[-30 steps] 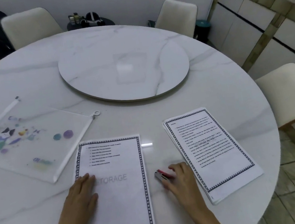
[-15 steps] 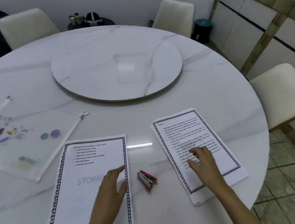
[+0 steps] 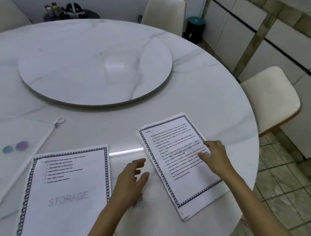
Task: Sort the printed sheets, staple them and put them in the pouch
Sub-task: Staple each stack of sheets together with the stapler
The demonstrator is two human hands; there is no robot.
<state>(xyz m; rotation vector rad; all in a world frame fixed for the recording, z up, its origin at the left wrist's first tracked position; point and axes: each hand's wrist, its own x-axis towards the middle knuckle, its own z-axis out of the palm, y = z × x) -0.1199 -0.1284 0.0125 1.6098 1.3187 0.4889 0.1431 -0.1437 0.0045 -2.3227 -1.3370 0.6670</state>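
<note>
Two lots of bordered printed sheets lie on the round marble table [image 3: 196, 82]. The left sheet [image 3: 63, 211] carries a "STORAGE" watermark and a short list. The right stack [image 3: 180, 175] holds several sheets of dense text. My right hand [image 3: 215, 159] rests its fingers on the middle of the right stack. My left hand [image 3: 132, 181] hovers open over the gap between the two lots, fingers spread toward the right stack. The red stapler [image 3: 137, 202] is almost wholly hidden beneath that hand. A clear zip pouch [image 3: 10, 140] with coloured prints lies at the far left.
A marble turntable [image 3: 94, 66] sits in the table's centre. White chairs stand at the back [image 3: 163, 11] and at the right [image 3: 266, 99]. A tiled counter with cabinets [image 3: 280, 35] runs along the right, with a small dark bin [image 3: 195, 26] by the back chair.
My left hand left the left sheet and moved right, now covering the stapler. My right hand went from beside the stapler onto the right stack. The view shifted to the right.
</note>
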